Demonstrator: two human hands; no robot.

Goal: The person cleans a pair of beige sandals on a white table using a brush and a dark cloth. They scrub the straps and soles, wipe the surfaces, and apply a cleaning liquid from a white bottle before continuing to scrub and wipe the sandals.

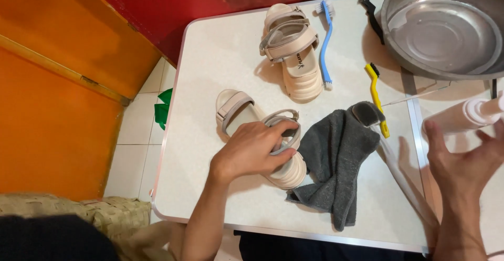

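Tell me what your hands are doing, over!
Left hand gripping near beige sandal by its heel strap. Right hand open, reaching at white bottle. Grey cloth beside sandal, nothing blocking.

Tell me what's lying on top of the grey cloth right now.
On the grey cloth the grey head of a long white-handled brush rests at its upper right corner. The yellow brush passes right beside that head. Whatever lies under the cloth's folds is hidden.

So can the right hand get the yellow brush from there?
Probably yes. The right hand is open beside a white bottle, and the yellow brush lies uncovered on the table just to its left, with nothing between them.
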